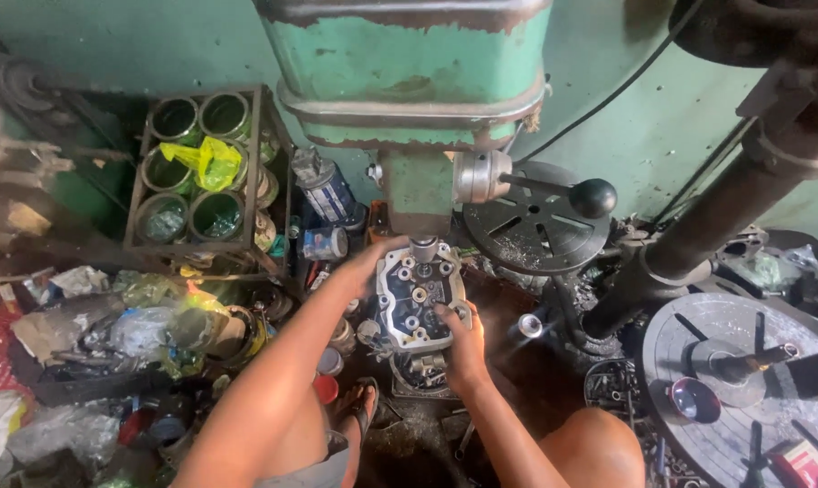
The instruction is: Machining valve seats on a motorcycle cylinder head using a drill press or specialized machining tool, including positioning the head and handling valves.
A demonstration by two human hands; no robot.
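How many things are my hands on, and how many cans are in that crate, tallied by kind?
Engine cylinder heads held by left hand and right hand: 1
Green cans showing in the metal crate: 6
Yellow-green plastic bags lying on those cans: 1
Total: 8

A cramped, grimy machine workshop. Just above the fingers [400, 248] stands a worn green drill press [409, 81] with its feed lever [554, 192]; right of them lie round slotted machine tables [531, 226] and a thick steel column [725, 212]. Left of them, a crate of tins [197, 167], spray cans [323, 185] and oily clutter crowd the dirty floor.
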